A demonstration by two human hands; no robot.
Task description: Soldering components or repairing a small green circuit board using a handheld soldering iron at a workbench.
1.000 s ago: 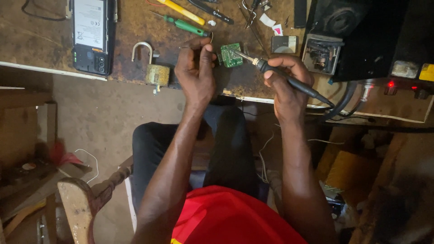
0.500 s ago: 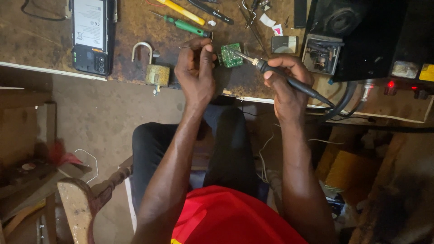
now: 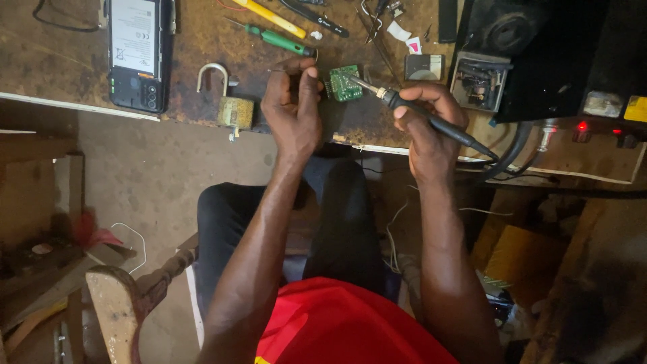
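No change is seen: soldering iron (image 3: 431, 121) stays gripped by right hand (image 3: 428, 131), tip on green circuit board (image 3: 345, 83); left hand (image 3: 291, 111) pinches closed beside it; padlock (image 3: 231, 108) nearby.

A white rectangular label (image 3: 133, 35) covers the opened black phone (image 3: 138, 54) lying upper left.

I see my left hand (image 3: 291, 108) pinching the small green circuit board (image 3: 346, 83) at the bench's near edge. My right hand (image 3: 426, 116) grips the black-handled soldering iron (image 3: 424, 120), its tip touching the board. A brass padlock (image 3: 231, 106) sits just left; an opened black phone (image 3: 137, 50) lies far left.
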